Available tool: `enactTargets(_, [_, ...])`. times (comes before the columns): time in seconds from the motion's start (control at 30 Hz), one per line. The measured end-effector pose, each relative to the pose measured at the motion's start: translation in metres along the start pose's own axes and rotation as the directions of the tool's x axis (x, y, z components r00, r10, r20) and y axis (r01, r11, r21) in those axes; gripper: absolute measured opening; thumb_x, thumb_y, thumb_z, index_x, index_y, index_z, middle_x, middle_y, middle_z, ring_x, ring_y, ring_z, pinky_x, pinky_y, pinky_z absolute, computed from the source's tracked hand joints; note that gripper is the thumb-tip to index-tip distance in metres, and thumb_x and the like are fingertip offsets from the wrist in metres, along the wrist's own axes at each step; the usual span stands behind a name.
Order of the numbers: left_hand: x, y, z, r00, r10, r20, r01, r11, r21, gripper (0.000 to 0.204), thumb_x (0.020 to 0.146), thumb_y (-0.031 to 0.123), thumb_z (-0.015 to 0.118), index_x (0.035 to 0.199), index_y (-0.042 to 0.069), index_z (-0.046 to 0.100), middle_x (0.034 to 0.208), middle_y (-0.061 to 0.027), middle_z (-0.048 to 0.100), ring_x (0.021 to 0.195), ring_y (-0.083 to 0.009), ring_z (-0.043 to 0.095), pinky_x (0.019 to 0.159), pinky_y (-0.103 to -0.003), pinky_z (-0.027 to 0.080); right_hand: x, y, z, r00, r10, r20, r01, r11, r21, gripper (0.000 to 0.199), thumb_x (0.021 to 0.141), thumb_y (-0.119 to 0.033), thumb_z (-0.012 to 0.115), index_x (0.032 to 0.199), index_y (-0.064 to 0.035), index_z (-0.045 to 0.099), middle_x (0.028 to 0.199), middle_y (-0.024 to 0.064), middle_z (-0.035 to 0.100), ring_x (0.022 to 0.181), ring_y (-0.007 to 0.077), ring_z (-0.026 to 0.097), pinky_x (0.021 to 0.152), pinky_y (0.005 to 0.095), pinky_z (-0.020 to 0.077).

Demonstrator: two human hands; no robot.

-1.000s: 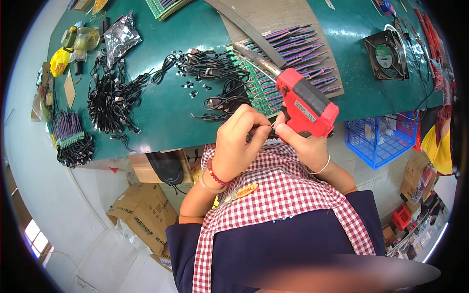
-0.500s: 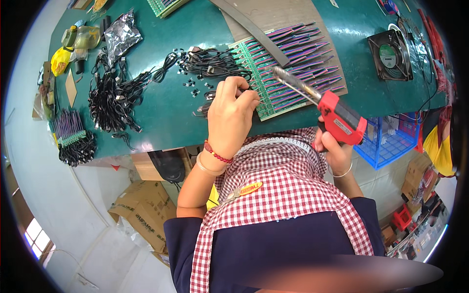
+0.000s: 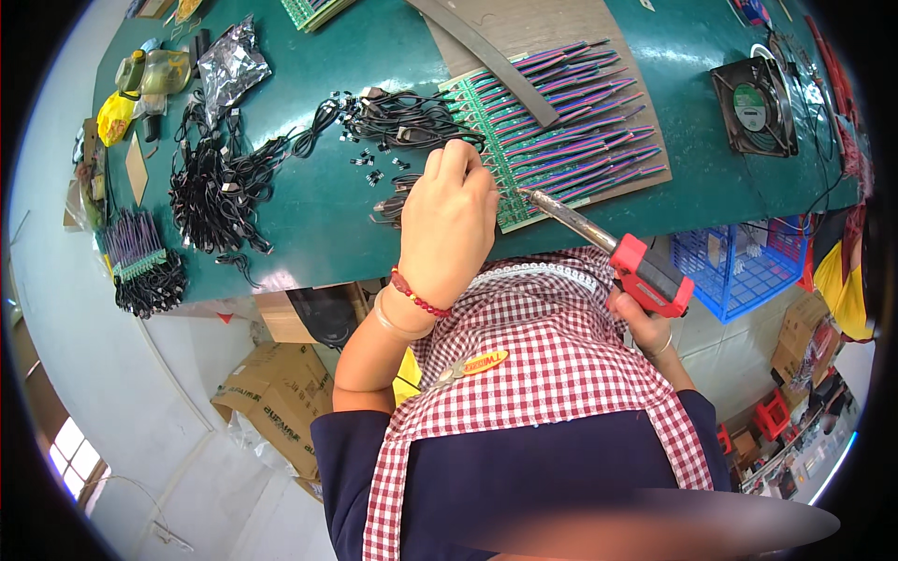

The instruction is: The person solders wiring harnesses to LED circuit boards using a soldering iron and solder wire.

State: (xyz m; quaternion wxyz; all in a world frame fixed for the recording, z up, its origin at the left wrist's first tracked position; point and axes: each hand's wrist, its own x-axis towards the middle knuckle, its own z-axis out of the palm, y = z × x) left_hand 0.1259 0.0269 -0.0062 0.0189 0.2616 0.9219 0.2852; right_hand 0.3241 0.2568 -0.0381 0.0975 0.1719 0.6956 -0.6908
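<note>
My right hand [image 3: 644, 323] grips a red and black soldering gun [image 3: 652, 274] by its handle. The gun's metal tip lies at the near end of a green circuit board panel [image 3: 502, 178], close to my left fingers. Red, blue and black wires [image 3: 585, 159] run off the panel's right side in rows. My left hand [image 3: 447, 208] is closed in a pinch at the panel's left edge; whatever its fingertips hold is hidden behind the hand. Black cables [image 3: 398, 122] with small connectors lie just beyond it, some reaching the panel's left edge.
A grey metal bar [image 3: 500, 70] lies across the panel and the brown board [image 3: 561, 28]. More black cables [image 3: 210, 187] are heaped at left, near a finished-looking wired bundle [image 3: 140, 262]. A black fan [image 3: 751, 107] stands at right; a blue crate [image 3: 734, 266] sits below the table edge.
The soldering gun has come down and left, its tip now at the panel's near end by my left fingers. My left hand has shifted slightly, still pinched.
</note>
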Motion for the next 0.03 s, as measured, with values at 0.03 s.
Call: enactTargets(0.03, [0.0011, 0.0016, -0.0021, 1.0, 0.001, 0.016, -0.001, 1.0, 0.012, 0.006, 0.075, 0.003, 0.064, 0.075, 0.001, 0.059, 0.093, -0.0078, 0.052, 0.085, -0.0261, 0.055, 0.069, -0.036, 0.048, -0.0001, -0.0013, -0.0005, 0.999, 0.044, 0.011, -0.044, 0.999, -0.014, 0.038, 0.085, -0.018, 0.062, 0.114, 0.0027, 0.051, 0.074, 0.0091, 0.058, 0.063, 0.0148, 0.053, 0.058, 0.0281, 0.0432])
